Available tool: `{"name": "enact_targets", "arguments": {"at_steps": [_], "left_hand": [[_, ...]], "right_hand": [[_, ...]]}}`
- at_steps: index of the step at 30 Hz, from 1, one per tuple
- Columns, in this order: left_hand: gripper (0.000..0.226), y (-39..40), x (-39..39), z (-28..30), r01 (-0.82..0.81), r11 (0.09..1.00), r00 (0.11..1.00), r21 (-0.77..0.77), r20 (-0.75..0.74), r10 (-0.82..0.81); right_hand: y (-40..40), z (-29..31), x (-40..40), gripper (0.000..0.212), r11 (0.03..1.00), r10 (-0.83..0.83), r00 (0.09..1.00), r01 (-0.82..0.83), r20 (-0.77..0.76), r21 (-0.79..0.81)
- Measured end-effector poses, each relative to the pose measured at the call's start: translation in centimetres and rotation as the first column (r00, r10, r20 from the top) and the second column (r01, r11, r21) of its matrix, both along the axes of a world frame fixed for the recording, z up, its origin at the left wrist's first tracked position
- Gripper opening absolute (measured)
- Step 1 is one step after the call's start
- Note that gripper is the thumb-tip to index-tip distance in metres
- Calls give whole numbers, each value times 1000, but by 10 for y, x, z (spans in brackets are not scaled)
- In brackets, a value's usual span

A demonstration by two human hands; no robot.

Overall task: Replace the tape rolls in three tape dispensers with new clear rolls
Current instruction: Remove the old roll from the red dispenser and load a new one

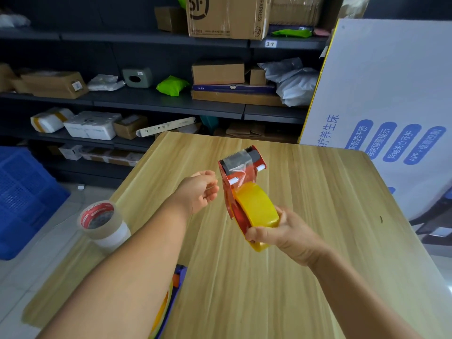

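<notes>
My right hand (283, 231) grips a red tape dispenser (241, 172) by the yellow tape roll (256, 206) mounted on it, held above the wooden table (305, 265). Clear tape runs from the roll over the white roller to the serrated blade at the top. My left hand (199, 192) hovers just left of the dispenser with fingers loosely curled; whether it pinches the tape edge is unclear. Two stacked clear rolls (104, 223), the top one with a red core label, stand at the table's left edge. Another dispenser, blue with a yellow roll (168, 304), lies partly hidden under my left forearm.
Dark shelves (146, 99) with cardboard boxes and parcels fill the background. A blue plastic crate (22, 199) stands on the floor at the left. A large white printed board (381, 106) leans at the table's right rear.
</notes>
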State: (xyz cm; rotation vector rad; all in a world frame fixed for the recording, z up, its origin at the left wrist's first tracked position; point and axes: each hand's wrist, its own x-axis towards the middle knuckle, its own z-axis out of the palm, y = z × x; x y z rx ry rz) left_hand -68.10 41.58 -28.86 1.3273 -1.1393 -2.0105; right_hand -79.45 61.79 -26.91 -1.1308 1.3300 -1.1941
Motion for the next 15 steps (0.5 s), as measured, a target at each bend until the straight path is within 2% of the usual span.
{"name": "enact_targets", "arguments": {"at_steps": [2,7,15], "left_hand": [[13,2,8,-3,-68,998,997,10,-32,69],[12,8,37,-7,-123,992,990,14,-68,124],[17,14,72,-11,-174,985,985,19,4,174]], "right_hand": [[3,3,11,61,998,-45,998,44,-37,-34],[6,4,43,95,970,-228,965,214,-127,-115],[13,0,82,39,865,-493,859,466,-139,-184]]}}
